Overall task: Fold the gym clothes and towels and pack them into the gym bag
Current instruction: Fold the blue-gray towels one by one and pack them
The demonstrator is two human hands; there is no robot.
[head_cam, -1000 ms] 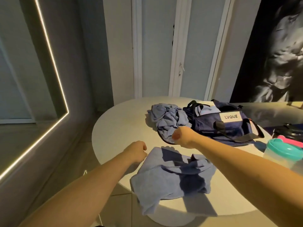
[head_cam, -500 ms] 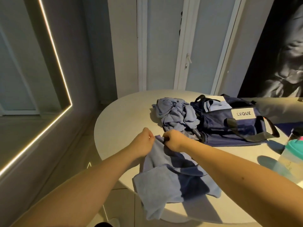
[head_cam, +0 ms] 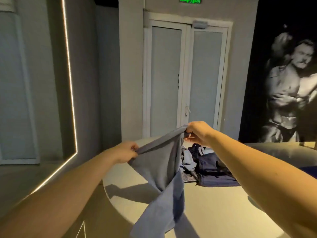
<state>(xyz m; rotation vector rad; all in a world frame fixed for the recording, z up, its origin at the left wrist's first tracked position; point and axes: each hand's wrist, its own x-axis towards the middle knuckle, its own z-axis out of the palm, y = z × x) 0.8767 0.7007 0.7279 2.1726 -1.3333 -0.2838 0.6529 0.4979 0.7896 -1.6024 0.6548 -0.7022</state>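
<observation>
Left hand [head_cam: 126, 152] and right hand [head_cam: 197, 133] each pinch the top hem of the blue cloth [head_cam: 159, 167], right higher, lifting it above the table [head_cam: 223, 203] so it hangs straight, likely for folding; bag [head_cam: 212, 167] lies behind, beside a crumpled pile [head_cam: 187, 160].

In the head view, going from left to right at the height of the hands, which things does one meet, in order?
Glowing white light strip on the wall → left hand → hanging grey-blue cloth → right hand → black-and-white wall mural. The navy fabric gym bag overlaps the right hand, so it is left out.
</observation>
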